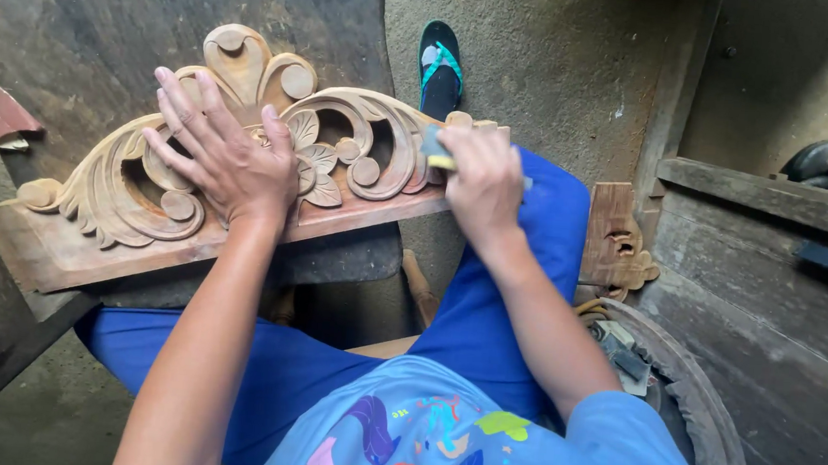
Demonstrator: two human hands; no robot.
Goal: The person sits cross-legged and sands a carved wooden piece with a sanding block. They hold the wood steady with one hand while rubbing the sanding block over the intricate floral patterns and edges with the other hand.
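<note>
A carved wooden panel (353, 136) with scrolls, leaves and a flower lies across my lap on a dark board. My left hand (221, 151) rests flat on its middle, fingers spread over the carving. My right hand (481, 179) is closed on a small sanding pad (432, 146), grey with a yellow edge, pressed against the right end of the carving. My legs in blue trousers (516, 298) are under the panel.
A sandal with green straps (440, 69) lies on the concrete floor beyond the panel. A smaller carved piece (617, 242) leans at the right beside weathered planks (770, 277). A round basket (684, 397) sits near my right elbow.
</note>
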